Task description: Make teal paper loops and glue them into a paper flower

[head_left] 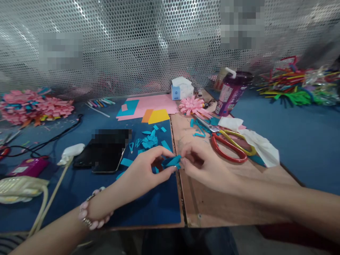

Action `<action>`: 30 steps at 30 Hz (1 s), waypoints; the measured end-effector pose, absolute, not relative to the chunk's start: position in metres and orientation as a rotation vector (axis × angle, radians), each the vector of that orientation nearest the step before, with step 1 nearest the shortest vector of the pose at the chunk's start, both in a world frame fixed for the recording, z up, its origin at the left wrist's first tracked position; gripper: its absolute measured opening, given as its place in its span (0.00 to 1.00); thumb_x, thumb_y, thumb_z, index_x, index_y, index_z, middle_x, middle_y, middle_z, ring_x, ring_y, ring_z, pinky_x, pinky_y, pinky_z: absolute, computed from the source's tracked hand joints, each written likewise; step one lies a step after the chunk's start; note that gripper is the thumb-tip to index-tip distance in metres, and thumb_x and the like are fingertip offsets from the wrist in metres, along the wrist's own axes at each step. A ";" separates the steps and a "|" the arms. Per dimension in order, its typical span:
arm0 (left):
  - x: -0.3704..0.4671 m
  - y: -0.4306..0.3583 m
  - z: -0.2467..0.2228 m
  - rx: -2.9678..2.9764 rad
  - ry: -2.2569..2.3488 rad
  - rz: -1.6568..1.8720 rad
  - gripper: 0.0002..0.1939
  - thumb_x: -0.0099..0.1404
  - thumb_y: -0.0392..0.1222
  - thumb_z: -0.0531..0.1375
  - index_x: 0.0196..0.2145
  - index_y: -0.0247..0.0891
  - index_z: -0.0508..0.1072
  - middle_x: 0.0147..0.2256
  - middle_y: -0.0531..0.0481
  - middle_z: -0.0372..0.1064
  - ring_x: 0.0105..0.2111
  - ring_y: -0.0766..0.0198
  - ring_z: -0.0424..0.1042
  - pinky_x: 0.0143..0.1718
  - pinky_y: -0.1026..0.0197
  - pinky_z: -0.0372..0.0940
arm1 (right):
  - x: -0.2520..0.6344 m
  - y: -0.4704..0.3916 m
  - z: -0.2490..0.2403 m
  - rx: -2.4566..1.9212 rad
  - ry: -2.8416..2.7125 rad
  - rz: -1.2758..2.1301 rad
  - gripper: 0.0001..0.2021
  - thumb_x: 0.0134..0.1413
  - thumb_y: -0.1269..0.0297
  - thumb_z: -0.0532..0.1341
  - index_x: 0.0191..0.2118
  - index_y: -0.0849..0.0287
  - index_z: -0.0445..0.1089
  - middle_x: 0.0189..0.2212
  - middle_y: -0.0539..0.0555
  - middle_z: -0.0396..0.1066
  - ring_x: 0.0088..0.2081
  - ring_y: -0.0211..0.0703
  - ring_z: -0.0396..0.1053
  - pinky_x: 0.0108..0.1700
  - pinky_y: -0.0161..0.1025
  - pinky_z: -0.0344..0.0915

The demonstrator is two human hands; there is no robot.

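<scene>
A small blue paper piece (170, 161) is pinched between my two hands, above the seam of the table. My left hand (150, 166) holds its left side between thumb and fingers. The fingertips of my right hand (199, 164) close on its right end. Just beyond my left hand lies a blue paper flower (150, 140), with loose blue strips around it. Scissors with red and yellow handles (228, 150) lie past my right hand, beside blue scraps (200, 128).
Pink sheets (156, 102), a pink flower (192, 105), a tissue box (182, 89) and a purple cup (231, 94) stand or lie at the back. Phones (108, 152), a white plug (73, 150) and cables are left; crumpled tissue (264, 147) is right.
</scene>
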State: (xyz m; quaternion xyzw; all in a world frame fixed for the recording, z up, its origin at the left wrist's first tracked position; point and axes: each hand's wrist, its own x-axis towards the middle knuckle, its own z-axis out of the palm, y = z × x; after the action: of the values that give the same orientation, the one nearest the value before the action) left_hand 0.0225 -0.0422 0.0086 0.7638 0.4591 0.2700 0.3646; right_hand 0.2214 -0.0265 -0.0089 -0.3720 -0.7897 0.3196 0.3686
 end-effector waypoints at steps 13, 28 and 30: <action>0.023 -0.042 0.010 2.193 1.211 0.730 0.10 0.64 0.39 0.57 0.43 0.39 0.70 0.37 0.50 0.69 0.30 0.67 0.64 0.31 0.63 0.61 | 0.222 -0.024 -0.010 -0.936 -2.048 0.783 0.01 0.52 0.70 0.56 0.32 0.58 0.61 0.26 0.48 0.58 0.28 0.36 0.56 0.30 0.36 0.56; 0.023 -0.044 0.010 2.276 1.204 0.801 0.09 0.65 0.36 0.57 0.43 0.39 0.70 0.38 0.50 0.69 0.30 0.68 0.64 0.32 0.64 0.62 | 0.223 -0.025 -0.012 -0.872 -2.031 0.786 0.04 0.50 0.73 0.56 0.33 0.59 0.62 0.26 0.47 0.57 0.27 0.35 0.56 0.27 0.34 0.55; 0.022 -0.044 0.009 2.294 1.195 0.815 0.09 0.64 0.35 0.56 0.43 0.39 0.70 0.39 0.49 0.69 0.30 0.68 0.64 0.32 0.64 0.62 | 0.222 -0.025 -0.011 -0.865 -2.037 0.778 0.04 0.50 0.73 0.57 0.33 0.59 0.62 0.26 0.47 0.57 0.27 0.34 0.56 0.26 0.33 0.54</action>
State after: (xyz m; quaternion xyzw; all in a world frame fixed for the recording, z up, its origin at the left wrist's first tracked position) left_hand 0.0219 -0.0440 0.0093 0.8266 0.4305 0.2934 0.2131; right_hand 0.2225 -0.0252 -0.0110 -0.3400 -0.8006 0.3057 0.3873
